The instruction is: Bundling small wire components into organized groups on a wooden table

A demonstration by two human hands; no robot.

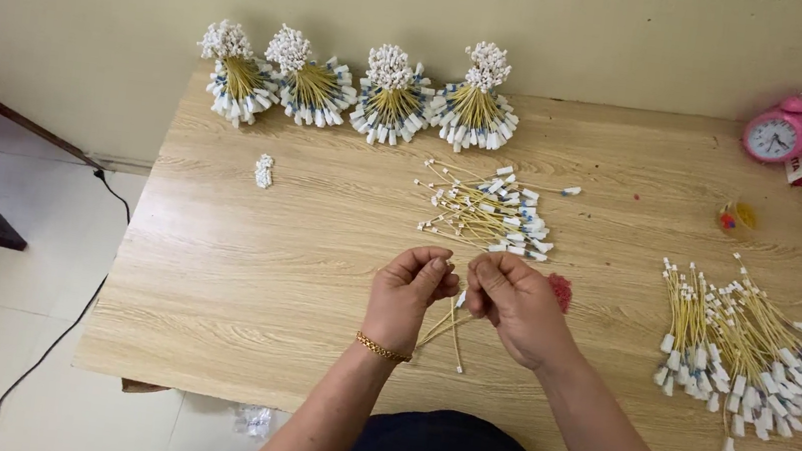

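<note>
My left hand (409, 292) and my right hand (513, 304) meet over the middle of the wooden table (245, 268), fingers pinched together on a small bunch of thin yellow wires (447, 330) that hangs down toward me. The wires carry small white connectors at their ends. A gold bracelet sits on my left wrist. Just beyond my hands lies a loose pile of the same yellow wires (493, 211) with white and blue ends. A small red heap (562, 291) lies beside my right hand.
Several tied wire bundles (390, 98) stand in a row along the back edge. A large loose pile of wires (755, 346) lies at the right. A pink alarm clock (779, 133) and small container (736, 216) sit at far right; a white clump (264, 172) at left.
</note>
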